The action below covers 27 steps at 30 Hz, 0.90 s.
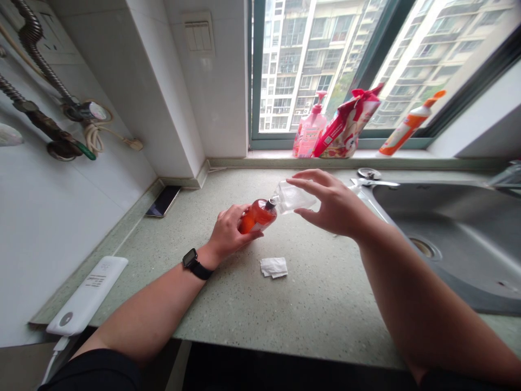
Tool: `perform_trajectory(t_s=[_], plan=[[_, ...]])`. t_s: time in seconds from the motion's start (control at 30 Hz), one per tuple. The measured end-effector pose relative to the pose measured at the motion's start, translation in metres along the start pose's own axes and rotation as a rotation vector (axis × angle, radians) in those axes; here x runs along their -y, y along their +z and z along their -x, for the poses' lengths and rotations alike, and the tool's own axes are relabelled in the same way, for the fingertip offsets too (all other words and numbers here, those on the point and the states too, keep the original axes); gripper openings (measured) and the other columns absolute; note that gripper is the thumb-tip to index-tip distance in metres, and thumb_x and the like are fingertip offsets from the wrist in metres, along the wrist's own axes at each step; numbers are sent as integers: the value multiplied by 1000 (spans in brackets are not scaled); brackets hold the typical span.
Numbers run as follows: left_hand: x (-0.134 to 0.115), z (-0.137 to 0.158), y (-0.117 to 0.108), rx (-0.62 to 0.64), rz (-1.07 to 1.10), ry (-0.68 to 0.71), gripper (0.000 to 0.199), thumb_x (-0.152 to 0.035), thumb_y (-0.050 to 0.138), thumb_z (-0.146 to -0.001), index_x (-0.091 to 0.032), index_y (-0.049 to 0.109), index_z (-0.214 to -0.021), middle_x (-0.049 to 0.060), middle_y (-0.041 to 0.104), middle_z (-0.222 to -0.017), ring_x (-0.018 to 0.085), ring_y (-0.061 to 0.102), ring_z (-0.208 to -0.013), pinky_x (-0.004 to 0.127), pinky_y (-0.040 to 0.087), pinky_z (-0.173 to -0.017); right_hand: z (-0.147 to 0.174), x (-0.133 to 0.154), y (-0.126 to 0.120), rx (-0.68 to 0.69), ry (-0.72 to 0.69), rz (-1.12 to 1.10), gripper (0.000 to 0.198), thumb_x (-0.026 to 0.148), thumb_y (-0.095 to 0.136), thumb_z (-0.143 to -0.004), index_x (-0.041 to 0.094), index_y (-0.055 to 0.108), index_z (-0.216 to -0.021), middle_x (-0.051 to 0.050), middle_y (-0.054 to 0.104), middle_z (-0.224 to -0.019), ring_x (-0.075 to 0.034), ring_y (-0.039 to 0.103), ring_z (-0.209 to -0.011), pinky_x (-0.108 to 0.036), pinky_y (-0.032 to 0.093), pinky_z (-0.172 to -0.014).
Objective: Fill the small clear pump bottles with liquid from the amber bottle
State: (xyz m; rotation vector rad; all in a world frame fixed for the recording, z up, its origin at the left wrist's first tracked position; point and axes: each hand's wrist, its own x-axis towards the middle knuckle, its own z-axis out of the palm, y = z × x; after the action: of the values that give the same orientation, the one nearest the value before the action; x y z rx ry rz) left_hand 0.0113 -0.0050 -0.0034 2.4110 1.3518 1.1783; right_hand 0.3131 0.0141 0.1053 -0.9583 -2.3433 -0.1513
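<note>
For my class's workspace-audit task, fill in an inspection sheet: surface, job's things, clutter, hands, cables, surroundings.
Surface: speckled pale-green countertop.
Job's things: orange bottle and clear bottle, mouths close together; whether they touch is hard to tell.
Clutter: folded white tissue nearer than the bottles; dark phone, back left; white power bank, left edge.
Hands: left hand around the orange bottle, right hand holding the clear bottle tipped toward it.
Cables: white cable plugged into the power bank; coiled beige cord by the left wall.
Surroundings: metal sink on the right; pink pump bottle, red bag and orange-and-white bottle on the windowsill.
</note>
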Motion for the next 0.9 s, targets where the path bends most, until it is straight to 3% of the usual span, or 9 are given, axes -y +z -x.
perform_trajectory(t_s=[0.53, 0.9], plan=[[-1, 0, 0, 4, 17, 5, 75, -69, 83, -85, -25, 61, -142, 12, 75, -127, 30, 73, -114, 50, 55, -104, 1, 2, -3, 17, 3, 2, 67, 25, 75, -88, 38, 61, -153, -10, 68, -143, -36, 69, -124, -64, 58, -106], [-1, 0, 0, 2, 2, 6, 76, -68, 85, -84, -24, 61, -141, 12, 75, -127, 31, 73, -115, 51, 54, -105, 1, 3, -5, 11, -11, 27, 61, 26, 74, -89, 34, 64, -150, -12, 69, -141, -35, 70, -122, -61, 59, -105]])
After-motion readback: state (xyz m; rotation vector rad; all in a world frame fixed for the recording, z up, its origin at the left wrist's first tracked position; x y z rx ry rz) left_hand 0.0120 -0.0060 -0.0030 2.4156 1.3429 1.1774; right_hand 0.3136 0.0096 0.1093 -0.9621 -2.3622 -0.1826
